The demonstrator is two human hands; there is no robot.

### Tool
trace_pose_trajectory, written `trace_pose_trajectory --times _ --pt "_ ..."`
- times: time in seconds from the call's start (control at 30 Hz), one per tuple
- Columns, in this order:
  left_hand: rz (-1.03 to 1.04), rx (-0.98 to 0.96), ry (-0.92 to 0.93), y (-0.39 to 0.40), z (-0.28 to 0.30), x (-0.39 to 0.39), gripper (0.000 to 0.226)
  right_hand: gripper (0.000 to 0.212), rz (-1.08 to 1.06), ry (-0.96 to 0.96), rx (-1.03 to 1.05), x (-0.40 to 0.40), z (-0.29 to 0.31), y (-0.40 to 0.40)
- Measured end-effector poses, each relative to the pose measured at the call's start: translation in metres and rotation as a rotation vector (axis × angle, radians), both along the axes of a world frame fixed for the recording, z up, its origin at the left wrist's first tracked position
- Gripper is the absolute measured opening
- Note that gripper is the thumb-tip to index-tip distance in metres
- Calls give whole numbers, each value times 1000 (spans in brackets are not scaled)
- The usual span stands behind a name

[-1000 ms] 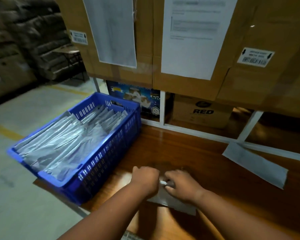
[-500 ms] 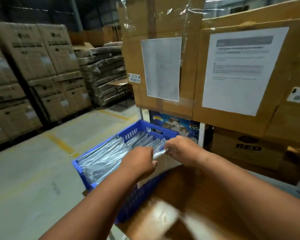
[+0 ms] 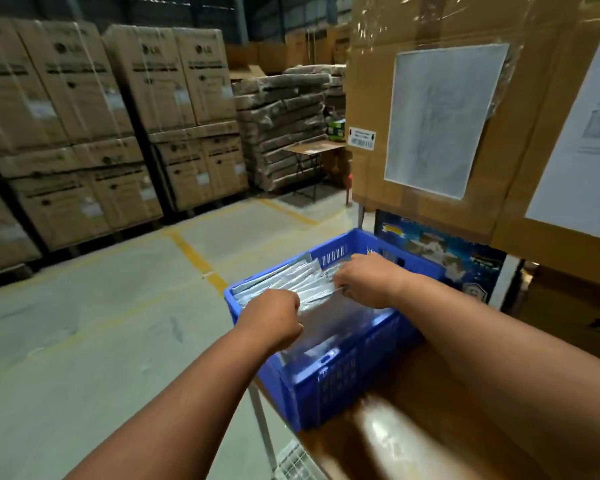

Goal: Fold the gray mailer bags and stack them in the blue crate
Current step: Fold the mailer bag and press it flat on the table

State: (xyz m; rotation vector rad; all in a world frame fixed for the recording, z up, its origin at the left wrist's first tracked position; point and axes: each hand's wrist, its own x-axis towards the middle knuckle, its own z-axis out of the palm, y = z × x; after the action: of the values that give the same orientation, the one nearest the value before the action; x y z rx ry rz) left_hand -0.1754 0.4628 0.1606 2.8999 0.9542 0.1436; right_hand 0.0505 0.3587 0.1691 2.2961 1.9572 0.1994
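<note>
The folded gray mailer bag [image 3: 329, 317] hangs over the near end of the blue crate [image 3: 343, 386], held along its top fold by both hands. The left hand [image 3: 274, 320] has its grip curled closed on the near end of that fold; the right hand [image 3: 364, 278] pinches the far end. Behind it, a row of folded mailers [image 3: 284, 282] already fills the far part of the crate, standing on edge and leaning together, so the work looks well under way; this 1 bag is not yet let go, and how many remain unfolded cannot be told from here. The bags are thin, glossy, crinkled film with sharp creases. The crate is rigid slotted plastic and sits on a polished wooden surface [image 3: 413, 427]. Taped cardboard boxes [image 3: 430, 98] rise just behind.
</note>
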Motion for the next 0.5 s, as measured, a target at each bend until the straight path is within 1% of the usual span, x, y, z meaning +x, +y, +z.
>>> trace_pose_trajectory --times 0.07,0.13,0.2,0.3,0.33,0.4,0.5 --pt "-8 -10 13 3 -12 4 20 9 0 18 -56 3 -10 3" --pt "-20 -36 34 3 -24 9 22 8 -5 29 -105 7 -17 6" --pt "-28 -47 80 1 -34 14 22 8 -22 25 -161 9 -23 10" --pt "-31 -33 170 -2 -46 19 16 11 -48 17 -220 10 -36 18" --pt "-14 -33 213 -3 -49 21 18 11 -44 12 -229 11 -40 21" --pt "8 -16 288 -5 -54 22 21 3 -48 7 -239 8 -44 25" --pt "18 -7 321 -6 -60 24 20 5 -65 18 -229 1 -45 27"
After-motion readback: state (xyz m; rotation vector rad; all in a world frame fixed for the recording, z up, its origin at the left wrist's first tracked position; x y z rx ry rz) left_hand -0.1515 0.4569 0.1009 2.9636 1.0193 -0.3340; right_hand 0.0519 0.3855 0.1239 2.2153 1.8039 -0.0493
